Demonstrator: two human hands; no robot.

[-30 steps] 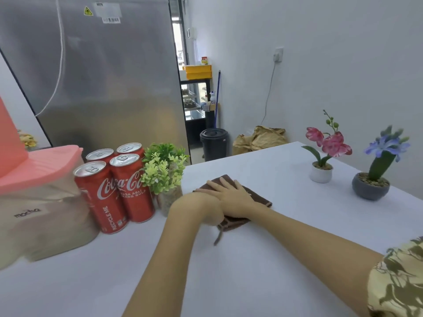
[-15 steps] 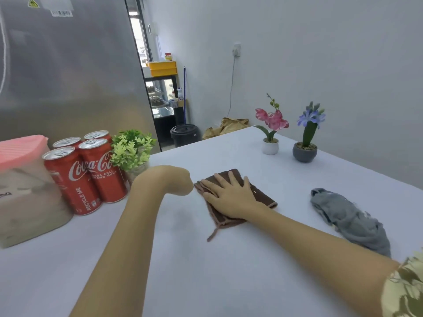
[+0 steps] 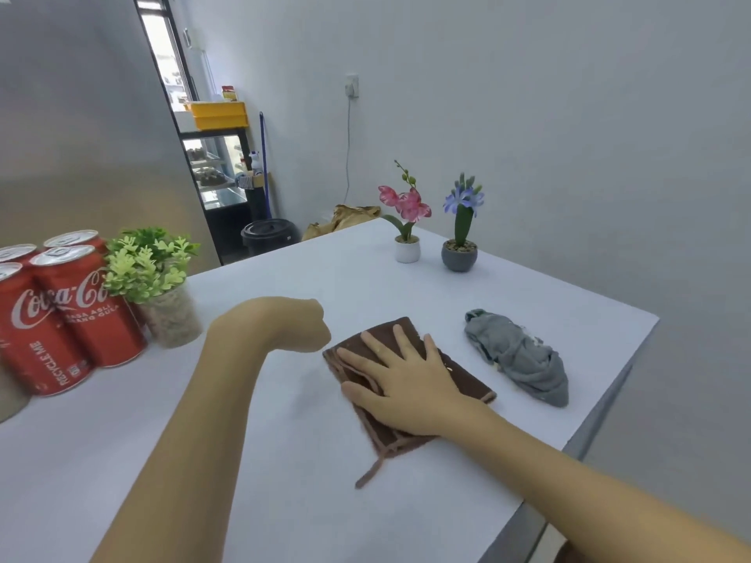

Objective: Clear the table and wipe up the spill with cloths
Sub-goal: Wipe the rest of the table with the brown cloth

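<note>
A folded brown cloth (image 3: pixel 467 379) lies on the white table (image 3: pixel 264 501), a loose strap trailing from its near corner. My right hand (image 3: pixel 406 379) presses flat on it with fingers spread and straight. My left hand (image 3: pixel 300 327) hangs just left of the cloth, wrist bent, held above the table; its fingers are hidden behind the wrist. A crumpled grey cloth (image 3: pixel 520 359) lies to the right of the brown one, near the table's right edge. I cannot make out any spill on the tabletop.
Several red cola cans (image 3: pixel 61 319) and a small green plant (image 3: pixel 150 270) stand at the left. A pink orchid in a white pot (image 3: pixel 407 249) and a blue flower in a grey pot (image 3: pixel 459 256) stand at the far side. The table's edge runs close on the right.
My left hand has come off the brown cloth and drawn back to the left. My right hand stays flat on the cloth. The view has swung right, bringing the grey cloth in.
</note>
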